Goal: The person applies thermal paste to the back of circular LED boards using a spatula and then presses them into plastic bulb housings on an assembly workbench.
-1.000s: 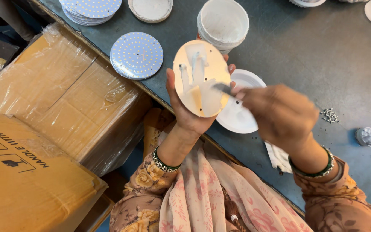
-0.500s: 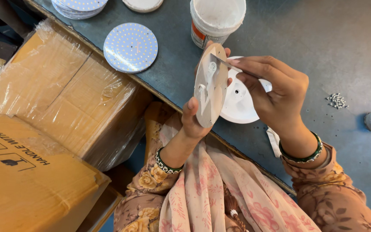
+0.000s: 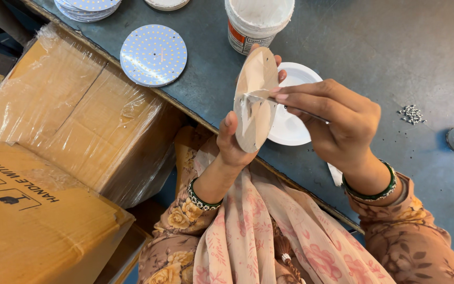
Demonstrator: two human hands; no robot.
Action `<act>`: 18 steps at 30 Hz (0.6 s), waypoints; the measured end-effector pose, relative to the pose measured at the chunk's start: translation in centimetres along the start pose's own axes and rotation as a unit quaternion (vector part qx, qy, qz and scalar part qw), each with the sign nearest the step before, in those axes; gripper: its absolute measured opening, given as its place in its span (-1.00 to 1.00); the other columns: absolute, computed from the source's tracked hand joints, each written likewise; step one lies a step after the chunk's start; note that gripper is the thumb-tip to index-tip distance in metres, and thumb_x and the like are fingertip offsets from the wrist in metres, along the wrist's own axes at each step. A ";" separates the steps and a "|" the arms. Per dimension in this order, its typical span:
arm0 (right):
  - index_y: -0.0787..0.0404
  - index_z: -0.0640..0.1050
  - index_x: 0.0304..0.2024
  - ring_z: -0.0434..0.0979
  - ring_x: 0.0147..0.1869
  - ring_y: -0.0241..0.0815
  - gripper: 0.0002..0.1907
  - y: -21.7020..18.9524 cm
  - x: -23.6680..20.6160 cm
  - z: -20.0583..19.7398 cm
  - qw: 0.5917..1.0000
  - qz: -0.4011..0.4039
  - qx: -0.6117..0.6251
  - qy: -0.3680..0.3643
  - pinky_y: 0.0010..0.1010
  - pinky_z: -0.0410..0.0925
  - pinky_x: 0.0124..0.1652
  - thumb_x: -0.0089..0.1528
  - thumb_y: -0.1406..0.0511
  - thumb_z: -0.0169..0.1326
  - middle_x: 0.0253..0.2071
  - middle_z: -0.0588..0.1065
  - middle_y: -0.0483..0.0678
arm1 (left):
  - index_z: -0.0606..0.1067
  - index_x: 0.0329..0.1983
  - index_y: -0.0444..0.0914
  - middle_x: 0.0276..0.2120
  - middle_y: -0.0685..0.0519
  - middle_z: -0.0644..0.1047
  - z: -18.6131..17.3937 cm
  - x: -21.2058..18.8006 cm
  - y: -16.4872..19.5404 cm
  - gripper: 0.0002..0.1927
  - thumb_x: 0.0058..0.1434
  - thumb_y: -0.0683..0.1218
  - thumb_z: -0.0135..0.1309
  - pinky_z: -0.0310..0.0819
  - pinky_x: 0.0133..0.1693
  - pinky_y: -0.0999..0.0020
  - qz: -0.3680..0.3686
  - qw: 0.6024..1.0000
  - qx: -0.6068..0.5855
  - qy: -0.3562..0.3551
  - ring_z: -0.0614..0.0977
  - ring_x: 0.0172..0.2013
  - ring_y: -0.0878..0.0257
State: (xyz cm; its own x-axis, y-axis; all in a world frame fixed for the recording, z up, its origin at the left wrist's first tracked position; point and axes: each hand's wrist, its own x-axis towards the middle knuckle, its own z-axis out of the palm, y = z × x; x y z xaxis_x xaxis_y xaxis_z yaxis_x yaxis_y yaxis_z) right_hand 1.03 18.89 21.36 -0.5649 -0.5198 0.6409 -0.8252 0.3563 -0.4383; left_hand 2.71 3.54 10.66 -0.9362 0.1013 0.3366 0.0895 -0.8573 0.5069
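Hands spreading white paste on a round disc, above the counter's edge.

The left hand (image 3: 235, 144) holds the tan disc (image 3: 256, 105) tilted on edge, its grip closed on the rim. The right hand (image 3: 337, 123) pinches a thin stick (image 3: 300, 111), its tip on the disc's pasted face. Behind them a white dish (image 3: 295, 131) lies on the blue counter (image 3: 374, 63), near a white tub (image 3: 258, 23) and a dotted round board (image 3: 153, 55).

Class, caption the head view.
Left hand holds round beige disc; right hand spreads white paste with thin tool.
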 end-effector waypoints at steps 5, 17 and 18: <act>0.30 0.61 -0.09 0.68 -0.06 -0.10 -0.73 -0.5 0.0 0.2 0.997 -0.070 -0.020 -0.023 -0.34 0.52 -0.12 0.17 0.57 0.22 -0.10 0.63 0.05 | -0.18 0.67 -0.20 0.48 -0.15 0.10 0.0 0.2 -0.1 0.23 0.18 0.45 0.10 0.01 0.53 0.13 0.011 1.000 -0.010 0.016 0.19 0.46 0.04; 0.39 0.57 0.00 0.66 -0.12 -0.20 -0.86 0.1 0.8 -0.8 0.999 0.043 -0.021 0.025 -0.52 0.49 -0.19 0.40 0.52 0.21 -0.10 0.61 0.07 | -0.15 0.67 -0.13 0.51 -0.10 0.06 1.0 0.0 0.1 0.23 0.14 0.45 0.14 0.08 0.46 0.22 0.011 0.999 0.029 0.017 0.15 0.48 0.14; 0.40 0.57 0.00 0.66 -0.14 -0.21 -0.86 0.0 0.7 -0.6 0.998 0.048 -0.024 0.029 -0.51 0.48 -0.19 0.39 0.51 0.23 -0.11 0.62 0.07 | -0.14 0.66 -0.13 0.51 -0.10 0.06 1.0 0.0 0.0 0.21 0.15 0.45 0.13 0.06 0.45 0.22 0.019 0.999 0.040 0.014 0.15 0.47 0.15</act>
State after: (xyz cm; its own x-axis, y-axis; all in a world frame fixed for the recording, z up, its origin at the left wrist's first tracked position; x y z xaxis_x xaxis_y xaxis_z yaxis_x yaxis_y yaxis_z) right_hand 0.62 18.98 22.19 -0.6394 -0.4355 0.6336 -0.7652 0.4403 -0.4697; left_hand 3.07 3.98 11.42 -0.9406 0.0547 0.3351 0.1509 -0.8167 0.5569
